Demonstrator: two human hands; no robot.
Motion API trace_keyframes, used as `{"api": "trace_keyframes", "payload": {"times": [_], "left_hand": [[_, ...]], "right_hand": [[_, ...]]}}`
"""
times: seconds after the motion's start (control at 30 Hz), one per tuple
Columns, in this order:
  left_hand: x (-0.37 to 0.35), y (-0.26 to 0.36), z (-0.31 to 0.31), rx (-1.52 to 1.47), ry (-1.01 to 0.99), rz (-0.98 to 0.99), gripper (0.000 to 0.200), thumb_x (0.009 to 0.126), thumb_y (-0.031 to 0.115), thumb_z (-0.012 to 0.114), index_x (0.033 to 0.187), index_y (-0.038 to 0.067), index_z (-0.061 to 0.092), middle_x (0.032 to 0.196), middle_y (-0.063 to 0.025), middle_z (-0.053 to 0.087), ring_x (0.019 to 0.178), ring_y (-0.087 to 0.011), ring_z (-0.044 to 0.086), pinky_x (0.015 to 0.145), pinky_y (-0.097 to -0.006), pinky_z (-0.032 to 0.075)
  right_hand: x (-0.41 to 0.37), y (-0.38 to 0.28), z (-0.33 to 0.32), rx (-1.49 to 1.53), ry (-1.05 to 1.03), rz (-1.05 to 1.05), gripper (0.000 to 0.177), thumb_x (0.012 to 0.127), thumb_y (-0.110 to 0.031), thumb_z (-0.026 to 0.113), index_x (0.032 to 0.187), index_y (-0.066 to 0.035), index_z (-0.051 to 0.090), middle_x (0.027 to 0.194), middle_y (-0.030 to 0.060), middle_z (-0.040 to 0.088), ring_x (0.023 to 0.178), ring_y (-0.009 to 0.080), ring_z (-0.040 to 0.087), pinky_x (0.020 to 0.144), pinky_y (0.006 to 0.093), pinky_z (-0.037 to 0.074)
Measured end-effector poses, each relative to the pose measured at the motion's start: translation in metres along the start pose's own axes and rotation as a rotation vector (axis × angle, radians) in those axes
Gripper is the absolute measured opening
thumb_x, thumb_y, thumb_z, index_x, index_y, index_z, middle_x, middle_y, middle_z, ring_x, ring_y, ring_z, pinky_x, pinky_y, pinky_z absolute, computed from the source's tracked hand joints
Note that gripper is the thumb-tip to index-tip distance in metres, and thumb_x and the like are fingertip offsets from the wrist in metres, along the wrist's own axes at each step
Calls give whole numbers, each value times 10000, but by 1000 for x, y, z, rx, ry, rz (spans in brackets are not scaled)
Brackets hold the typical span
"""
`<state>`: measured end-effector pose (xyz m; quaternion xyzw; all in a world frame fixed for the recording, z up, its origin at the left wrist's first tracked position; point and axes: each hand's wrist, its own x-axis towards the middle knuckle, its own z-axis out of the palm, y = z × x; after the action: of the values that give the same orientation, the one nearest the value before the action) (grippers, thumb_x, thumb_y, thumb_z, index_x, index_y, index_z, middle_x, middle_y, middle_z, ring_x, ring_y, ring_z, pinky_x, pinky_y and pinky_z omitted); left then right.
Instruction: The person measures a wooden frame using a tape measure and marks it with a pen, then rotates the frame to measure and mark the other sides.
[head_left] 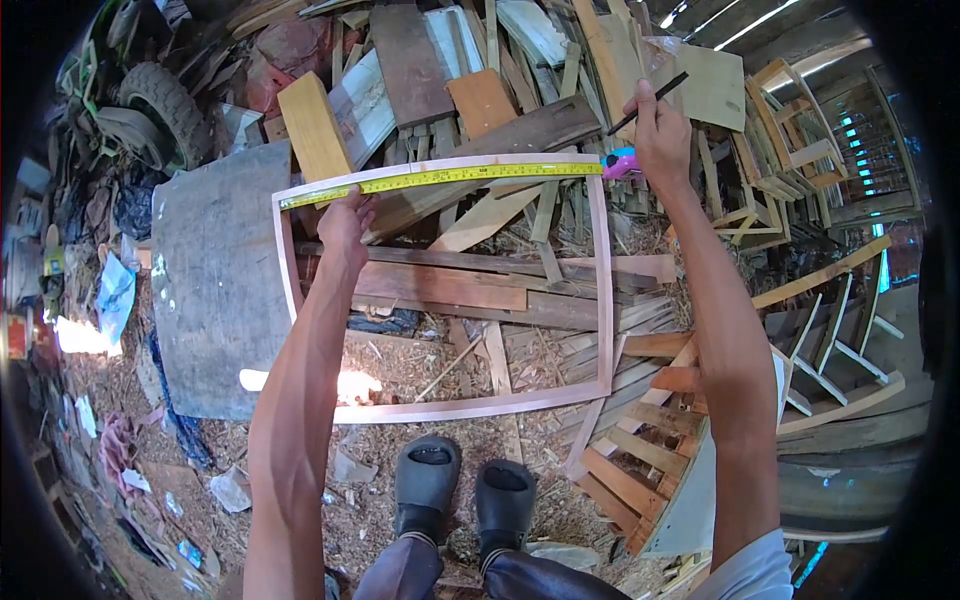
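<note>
Yellow measuring tape [440,179] is pulled out along the top bar of a thin wooden frame [605,290], in front of the person. It goes from the frame's top left corner to just about its top right corner.

Far on the left is a black wheel [165,110] with bumpy rubber. Below it is a crumpled blue bag [115,290]. Next comes a big grey board [215,270], by the left end of the frame. A thick yellow block of wood [315,125] leans near the top left corner.

The left hand [345,215] has its fingers bent in at the tape and the top bar, near the left end. I cannot tell if it is gripping them or just pressing. Old planks [440,284] show through the middle of the frame, with wood bits on the ground. Two dark shoes [428,480] stand just below the bottom bar.

At the right end of the tape is its pink and blue case [622,163]. The right hand [660,130] is just beside it, with its fingers closed around a thin black pen [674,83]. Further right is a wooden rack [800,155] made of sticks.
</note>
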<state>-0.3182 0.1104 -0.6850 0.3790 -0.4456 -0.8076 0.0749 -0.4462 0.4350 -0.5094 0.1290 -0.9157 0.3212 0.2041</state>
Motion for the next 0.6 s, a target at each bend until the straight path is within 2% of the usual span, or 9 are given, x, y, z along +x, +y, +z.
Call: {"api": "trace_keyframes", "payload": {"times": [0.07,0.17,0.3,0.37,0.4,0.47,0.5,0.53,0.6], "left_hand": [[-3,2,1,15,2,10,215,890,205,525,1057,70,518,957,-38,610,920,-152,592,752,-255,419],[-3,1,2,17,5,13,224,891,210,525,1062,66,517,966,-39,609,930,-147,589,755,-251,418],[-2,1,1,32,4,-2,231,893,213,521,1073,68,516,970,-37,610,925,-141,589,755,-250,418],[-1,0,1,14,7,20,235,887,190,519,1067,43,549,998,-56,610,898,-161,593,770,-285,396],[-3,1,2,18,12,23,235,887,190,519,1067,43,549,998,-56,610,898,-161,593,770,-285,396],[-6,3,4,9,24,22,235,886,193,521,1065,44,550,997,-59,611,899,-165,592,779,-292,392],[-7,3,4,4,34,22,235,884,195,522,1063,44,551,996,-63,611,904,-172,591,784,-293,392],[-7,4,4,5,34,22,235,884,195,522,1063,44,551,996,-63,611,904,-172,591,784,-293,392],[-6,2,4,2,25,29,235,884,194,523,1063,46,551,994,-65,612,898,-174,593,783,-293,393]], "right_hand": [[-1,2,0,-20,-4,23,465,901,-371,451,698,10,625,542,163,550,539,288,575,545,381,422],[-7,15,7,55,-45,78,419,885,-355,499,743,19,624,575,160,574,539,251,585,538,358,430],[-15,28,16,179,-81,12,349,871,-312,537,816,22,623,618,142,604,560,224,594,558,331,445],[-16,28,19,182,-156,-36,293,877,-274,550,888,8,627,696,41,603,630,83,528,611,244,424],[-16,25,21,189,-156,-35,293,877,-274,550,888,8,627,696,41,603,630,83,528,611,244,424],[-13,16,25,217,-120,-61,275,863,-252,557,890,15,619,696,120,635,636,159,604,609,287,457],[-12,14,30,298,-86,-87,259,866,-232,558,915,14,618,707,80,636,616,135,576,604,272,449],[-14,13,34,299,-86,-87,259,866,-232,558,915,14,618,707,80,636,616,135,576,604,272,449],[-20,9,43,517,-5,75,266,885,-230,528,940,15,615,719,52,632,560,104,524,573,245,427]]}}
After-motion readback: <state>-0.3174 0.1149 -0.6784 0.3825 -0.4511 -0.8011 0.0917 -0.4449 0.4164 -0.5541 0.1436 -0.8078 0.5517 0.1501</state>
